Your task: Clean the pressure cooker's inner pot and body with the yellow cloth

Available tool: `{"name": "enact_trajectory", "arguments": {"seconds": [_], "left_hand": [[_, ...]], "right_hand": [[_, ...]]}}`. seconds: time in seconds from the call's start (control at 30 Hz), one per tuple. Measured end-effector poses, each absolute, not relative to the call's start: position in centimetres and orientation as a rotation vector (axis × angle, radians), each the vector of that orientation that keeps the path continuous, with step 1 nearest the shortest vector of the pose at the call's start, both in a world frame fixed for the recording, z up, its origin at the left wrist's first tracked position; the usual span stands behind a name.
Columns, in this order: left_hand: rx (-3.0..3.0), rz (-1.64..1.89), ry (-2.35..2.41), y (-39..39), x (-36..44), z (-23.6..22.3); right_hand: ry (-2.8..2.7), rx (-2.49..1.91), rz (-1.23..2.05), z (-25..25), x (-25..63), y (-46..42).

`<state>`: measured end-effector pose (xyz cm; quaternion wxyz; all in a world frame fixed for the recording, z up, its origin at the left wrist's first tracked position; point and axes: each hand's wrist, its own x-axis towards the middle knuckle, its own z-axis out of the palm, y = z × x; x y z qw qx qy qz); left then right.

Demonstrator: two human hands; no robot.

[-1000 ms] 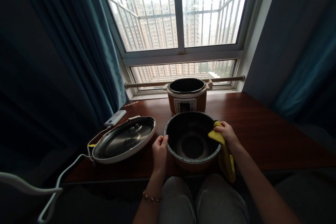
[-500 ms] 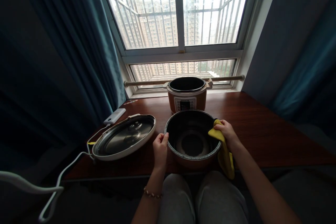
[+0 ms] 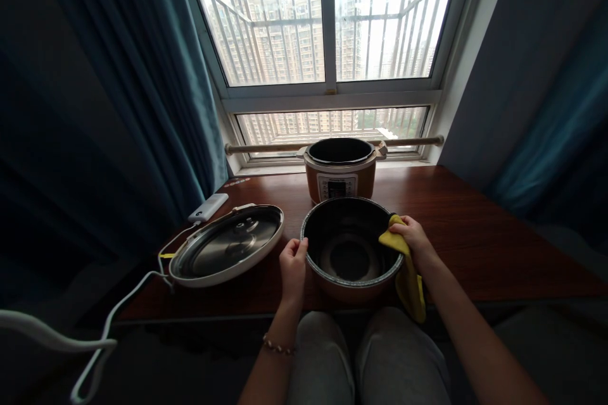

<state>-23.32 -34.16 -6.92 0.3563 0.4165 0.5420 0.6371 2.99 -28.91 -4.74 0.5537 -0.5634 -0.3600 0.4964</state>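
A dark, round inner pot (image 3: 351, 256) with a speckled rim tilts towards me at the table's front edge. My left hand (image 3: 293, 259) pinches its rim on the left side. On the right side, my right hand (image 3: 414, 242) is closed on a yellow cloth (image 3: 409, 288), which folds over the pot's rim and hangs down outside it. Just behind the pot stands the brown and cream body of an electric cooker (image 3: 341, 171), its top uncovered. To the left lies a detached lid (image 3: 230, 247), its shiny metal underside facing up.
A white power strip (image 3: 209, 207) sits at the table's left edge, its white cable (image 3: 111, 319) trailing down to the left. Beyond the brown table (image 3: 456, 221) is a barred window (image 3: 380, 19). Blue curtains (image 3: 128, 76) hang at both sides.
My view has shifted very slightly. Both hands keep their places on the pot's rim, and the cloth, lid and cooker body stay where they were.
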Motion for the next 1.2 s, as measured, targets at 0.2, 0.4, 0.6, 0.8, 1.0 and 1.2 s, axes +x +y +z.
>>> {"name": "enact_trajectory", "arguments": {"seconds": [0.2, 0.4, 0.6, 0.8, 1.0, 1.2], "left_hand": [[1.085, 1.653, 1.411, -34.1, -23.3, -6.9], [1.111, 1.638, 1.447, -34.4, -23.1, -6.5], [1.128, 1.603, 1.430, -34.6, -23.2, -6.0], [1.149, 1.588, 1.469, -34.5, -23.3, -5.9], [1.198, 1.541, 1.488, -34.4, -23.5, -6.0], [1.144, 1.614, 1.582, -34.5, -22.8, -6.1]], "right_hand": [[-0.847, -1.293, 1.164, -5.0, 3.0, -29.2], [-0.825, -1.129, 1.003, -3.9, 4.8, -28.4], [-1.162, -0.952, 0.702, 2.6, 4.8, -24.9], [-2.174, -0.893, 0.408, 3.2, -2.7, -21.8], [-2.740, -1.148, -0.120, -0.1, -5.2, -19.6], [-2.709, -1.186, -0.036, -0.6, -0.2, -19.4]]}}
